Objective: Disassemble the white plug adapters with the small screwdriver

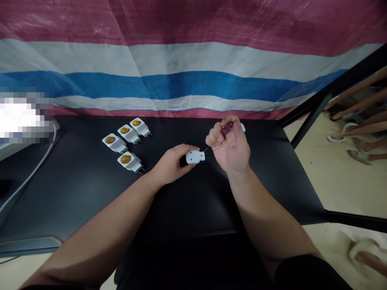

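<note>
Between the thumb and fingers of my left hand (172, 163) is a white plug-in lamp socket (193, 157), back side up, with small dark holes showing and its prongs toward the right. My right hand (231, 145) is closed around the dark red, see-through handle of a screwdriver (227, 127). Its thin shaft slants down to the left, close to the prong end of the socket. Whether the tip touches the socket I cannot tell. Left of my left hand, several more white lamp sockets (129, 160) lie with their gold-coloured openings upward and prongs toward the right.
A black table (187, 205) carries everything. Behind it hangs a striped red, white and blue sheet (181, 86). At the left is a bright, blurred-out device with a white cable (33, 171). Black frame bars (311, 117) stand at the right, with people's legs (363, 135) beyond.
</note>
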`<state>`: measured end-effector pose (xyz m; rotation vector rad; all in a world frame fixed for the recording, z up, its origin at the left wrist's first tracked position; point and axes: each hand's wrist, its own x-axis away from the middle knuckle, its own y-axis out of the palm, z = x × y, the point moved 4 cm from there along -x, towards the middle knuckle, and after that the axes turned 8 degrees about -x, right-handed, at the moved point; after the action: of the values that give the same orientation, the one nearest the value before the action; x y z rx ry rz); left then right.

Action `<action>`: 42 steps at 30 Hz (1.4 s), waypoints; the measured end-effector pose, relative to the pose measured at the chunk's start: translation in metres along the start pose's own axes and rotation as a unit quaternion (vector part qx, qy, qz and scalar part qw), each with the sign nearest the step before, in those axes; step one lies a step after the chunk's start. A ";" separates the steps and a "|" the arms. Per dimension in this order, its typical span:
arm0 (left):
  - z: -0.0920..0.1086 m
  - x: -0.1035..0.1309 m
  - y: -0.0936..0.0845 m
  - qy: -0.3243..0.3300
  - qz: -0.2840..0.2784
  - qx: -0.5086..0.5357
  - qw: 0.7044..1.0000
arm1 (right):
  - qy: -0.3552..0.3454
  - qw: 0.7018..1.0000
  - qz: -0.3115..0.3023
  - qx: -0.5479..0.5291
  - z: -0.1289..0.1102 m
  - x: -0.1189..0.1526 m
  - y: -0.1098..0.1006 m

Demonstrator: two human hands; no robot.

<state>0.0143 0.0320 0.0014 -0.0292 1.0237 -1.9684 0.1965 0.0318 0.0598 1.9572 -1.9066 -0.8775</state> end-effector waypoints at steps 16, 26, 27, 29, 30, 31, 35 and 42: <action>-0.003 0.000 -0.001 -0.020 -0.003 -0.001 1.000 | -0.250 0.914 0.023 0.320 0.006 0.016 -0.014; -0.003 -0.001 -0.002 -0.031 -0.007 0.007 0.999 | -0.187 0.910 -0.123 0.349 -0.009 0.010 -0.015; -0.003 -0.001 -0.002 -0.032 -0.006 0.006 0.999 | -0.188 0.906 -0.132 0.355 -0.011 0.009 -0.016; -0.003 -0.001 -0.002 -0.031 -0.006 0.007 0.999 | -0.187 0.903 -0.139 0.360 -0.013 0.007 -0.020; -0.003 -0.001 -0.002 -0.031 -0.005 0.008 0.999 | -0.190 0.902 -0.139 0.362 -0.013 0.006 -0.022; -0.003 -0.001 -0.002 -0.030 -0.005 0.010 0.999 | -0.201 0.898 -0.131 0.367 -0.013 0.006 -0.024; -0.003 -0.001 -0.001 -0.029 0.000 0.010 1.000 | -0.306 0.855 -0.047 0.416 -0.014 0.007 -0.030; -0.004 0.000 -0.001 -0.030 -0.003 0.003 1.000 | -0.346 0.842 -0.067 0.409 -0.010 0.009 -0.019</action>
<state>0.0122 0.0346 -0.0006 -0.0872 0.9797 -1.9655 0.2171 0.0232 0.0548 2.4636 -2.9719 -0.9994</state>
